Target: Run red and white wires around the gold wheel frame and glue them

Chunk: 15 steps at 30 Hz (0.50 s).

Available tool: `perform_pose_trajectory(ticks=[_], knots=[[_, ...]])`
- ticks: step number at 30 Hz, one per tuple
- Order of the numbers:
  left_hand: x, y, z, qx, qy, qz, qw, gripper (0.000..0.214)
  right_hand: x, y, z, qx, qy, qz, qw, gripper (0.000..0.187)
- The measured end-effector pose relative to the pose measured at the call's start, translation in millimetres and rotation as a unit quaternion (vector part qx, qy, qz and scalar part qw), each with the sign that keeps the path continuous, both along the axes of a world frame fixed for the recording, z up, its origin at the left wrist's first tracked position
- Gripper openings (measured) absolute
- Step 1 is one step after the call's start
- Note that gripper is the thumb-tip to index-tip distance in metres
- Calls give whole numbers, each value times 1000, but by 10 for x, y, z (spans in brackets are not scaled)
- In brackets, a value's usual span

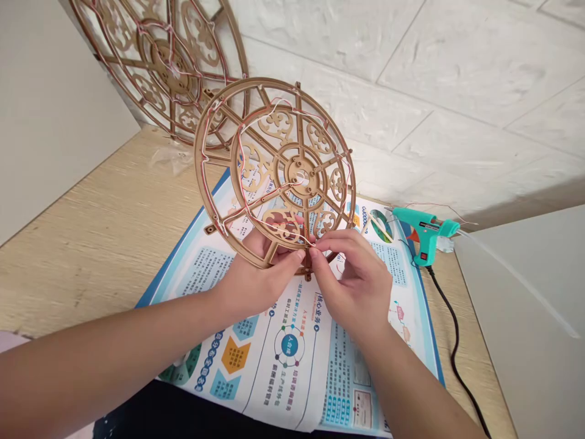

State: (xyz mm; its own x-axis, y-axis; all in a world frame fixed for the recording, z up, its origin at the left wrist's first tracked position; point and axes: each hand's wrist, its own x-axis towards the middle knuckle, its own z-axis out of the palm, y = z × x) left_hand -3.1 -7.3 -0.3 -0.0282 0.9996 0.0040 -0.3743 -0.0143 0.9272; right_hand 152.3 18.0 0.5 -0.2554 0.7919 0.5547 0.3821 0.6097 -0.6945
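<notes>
A round, brown-gold openwork wheel frame (301, 174) stands tilted in front of me, with spokes, rings and scroll ornaments. Red and white wire (242, 152) runs along its rings and one spoke. My left hand (260, 274) grips the lower rim, its thumb in front and the other fingers partly hidden behind the frame. At the bottom of the rim, my right hand (354, 274) pinches the wire between thumb and forefinger, close beside the left thumb.
A second wired wheel frame (171, 67) leans on the wall at back left. A teal glue gun (427, 231) with a black cord (452, 317) rests at right. Printed sheets (292, 378) lie beneath my hands. White panels (530, 286) border both sides.
</notes>
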Motion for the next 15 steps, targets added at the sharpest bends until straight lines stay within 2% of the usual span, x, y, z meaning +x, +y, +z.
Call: perform_pose_trajectory(ticks=[6,11,15], knots=[[-21,0,12,6,32,16,999,22,14,-2,6,-6,-4,0,1000,14],[-11,4,16,-20,1,21,1000,31,30,10,6,-6,-11,-4,1000,14],[-7,17,14,-22,2,14,1000,26,72,32,-9,-33,2,20,999,14]])
